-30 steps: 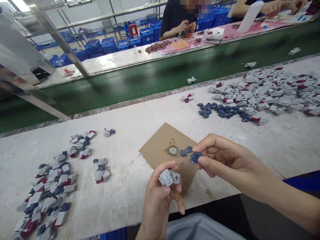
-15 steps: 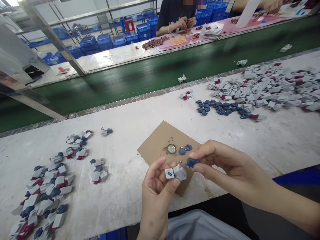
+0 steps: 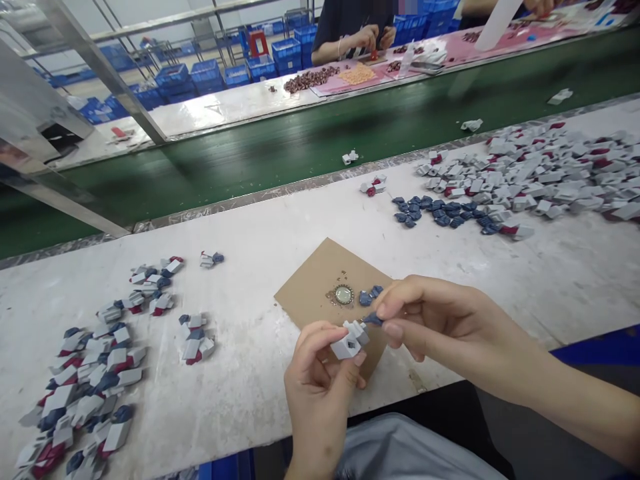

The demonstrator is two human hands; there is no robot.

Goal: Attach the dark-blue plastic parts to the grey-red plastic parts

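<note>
Between the thumb and fingers of my left hand (image 3: 320,380) is a light grey plastic part (image 3: 349,345) with a square hole in one face. My right hand (image 3: 435,323) pinches a small dark blue piece (image 3: 373,319) right beside the grey part; whether the two touch I cannot tell. Beneath them lies a brown cardboard sheet (image 3: 305,290). On it sit a small round dish (image 3: 344,294) with a beaded rim, tiny bits scattered around it, and a couple of loose blue pieces (image 3: 369,297).
At the left lies a heap of grey, blue and red assemblies (image 3: 90,373). Blue pieces (image 3: 440,212) and a large pile of grey-and-red parts (image 3: 545,173) are at the right. Behind the table runs a green conveyor (image 3: 250,160); across it a co-worker's hands (image 3: 370,41) handle small pieces.
My left hand has turned the grey part so its holed face points more toward me. My right hand has brought the blue piece closer to it. Parts on the conveyor have shifted left.
</note>
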